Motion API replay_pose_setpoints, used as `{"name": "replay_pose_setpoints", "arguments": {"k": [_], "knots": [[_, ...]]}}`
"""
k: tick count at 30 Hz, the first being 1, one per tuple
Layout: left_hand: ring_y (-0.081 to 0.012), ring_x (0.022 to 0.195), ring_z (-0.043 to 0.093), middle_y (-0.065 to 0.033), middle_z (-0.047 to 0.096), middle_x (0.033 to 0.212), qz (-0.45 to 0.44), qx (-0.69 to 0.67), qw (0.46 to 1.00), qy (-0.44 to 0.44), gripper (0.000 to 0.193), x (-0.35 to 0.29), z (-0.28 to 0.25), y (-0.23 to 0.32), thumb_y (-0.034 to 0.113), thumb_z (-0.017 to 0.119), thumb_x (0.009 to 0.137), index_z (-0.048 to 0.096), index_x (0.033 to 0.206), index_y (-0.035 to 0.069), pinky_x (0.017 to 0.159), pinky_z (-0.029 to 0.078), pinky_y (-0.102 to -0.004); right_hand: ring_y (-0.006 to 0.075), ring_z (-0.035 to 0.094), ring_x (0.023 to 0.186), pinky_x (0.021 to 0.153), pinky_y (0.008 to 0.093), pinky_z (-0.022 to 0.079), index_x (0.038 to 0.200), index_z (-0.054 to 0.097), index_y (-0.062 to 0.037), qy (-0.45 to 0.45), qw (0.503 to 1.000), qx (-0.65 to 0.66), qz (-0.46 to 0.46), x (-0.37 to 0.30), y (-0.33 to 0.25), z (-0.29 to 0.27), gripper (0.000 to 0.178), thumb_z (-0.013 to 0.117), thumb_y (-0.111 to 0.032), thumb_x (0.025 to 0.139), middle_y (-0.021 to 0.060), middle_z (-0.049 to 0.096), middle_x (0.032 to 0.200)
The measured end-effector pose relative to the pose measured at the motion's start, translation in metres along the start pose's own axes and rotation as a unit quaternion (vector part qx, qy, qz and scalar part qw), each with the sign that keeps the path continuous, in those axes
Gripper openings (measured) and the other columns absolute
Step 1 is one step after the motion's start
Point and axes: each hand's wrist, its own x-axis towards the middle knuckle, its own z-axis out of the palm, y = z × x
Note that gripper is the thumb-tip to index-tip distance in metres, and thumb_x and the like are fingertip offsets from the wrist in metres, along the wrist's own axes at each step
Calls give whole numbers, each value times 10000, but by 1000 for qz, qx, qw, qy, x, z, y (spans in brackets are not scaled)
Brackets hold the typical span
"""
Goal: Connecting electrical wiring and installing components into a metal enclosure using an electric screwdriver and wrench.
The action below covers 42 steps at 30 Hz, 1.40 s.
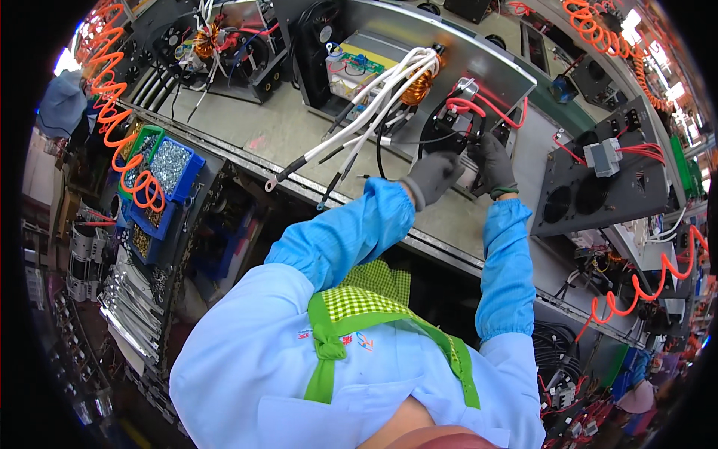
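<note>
Both of my hands wear grey gloves and work at the right end of an open metal chassis [456, 45]. My left hand [435, 179] is curled closed in front of a round black fan [441, 135]; whatever its fingers hold is hidden. Just to the right, my right hand [493, 163] is closed by the black wires [477, 127] at the chassis's right end, and its grip cannot be made out. Red cables [467, 106] run above the hands. Thick white cables [374, 101] with lugged ends come from a copper coil [417, 88] and hang over the bench's front edge.
A dark panel with fans [606, 165] stands to the right, and another open chassis [224, 56] at the back left. Blue bins of screws [173, 168] sit left of the bench [254, 146]. An orange coiled hose [112, 97] hangs at the left.
</note>
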Motion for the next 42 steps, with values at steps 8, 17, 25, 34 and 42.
{"name": "replay_pose_setpoints", "arguments": {"k": [8, 17, 25, 34, 42], "knots": [[-222, 911, 647, -139, 597, 1085, -336, -581, 738, 67, 346, 39, -11, 17, 63, 482, 927, 465, 1271, 40, 792, 551, -316, 118, 604, 859, 766, 255, 507, 1118, 573, -43, -13, 1000, 23, -15, 5, -4, 0, 342, 526, -338, 952, 36, 612, 990], [-96, 609, 578, -39, 627, 764, -235, -350, 899, 116, 160, 53, 8, 4, 98, 540, 907, 609, 1035, 32, 538, 468, -237, 133, 575, 937, 851, 277, 473, 1177, 564, -37, 3, 999, 49, -14, 4, 0, -3, 388, 538, -345, 943, 43, 603, 1063], [-107, 725, 593, -44, 653, 850, -219, -313, 907, 177, 192, 60, 18, 9, 109, 609, 880, 627, 1055, 31, 663, 495, -256, 126, 600, 893, 801, 276, 511, 1099, 587, -27, 11, 998, 56, -20, -2, -10, 7, 335, 542, -321, 945, 41, 607, 991], [-110, 787, 599, -41, 655, 889, -240, -390, 876, 153, 181, 61, 18, 19, 74, 630, 860, 629, 1033, 19, 720, 499, -260, 121, 582, 897, 814, 271, 485, 1130, 577, -32, 14, 998, 47, -24, 1, -2, -4, 348, 544, -325, 944, 29, 603, 1006], [-68, 721, 577, -13, 634, 817, -254, -473, 831, 148, 175, 65, 21, 8, 164, 564, 926, 620, 1033, 38, 635, 478, -211, 79, 560, 820, 734, 217, 474, 1119, 584, -31, 27, 999, 14, -43, 6, -7, 7, 327, 519, -310, 961, 5, 592, 959]]}}
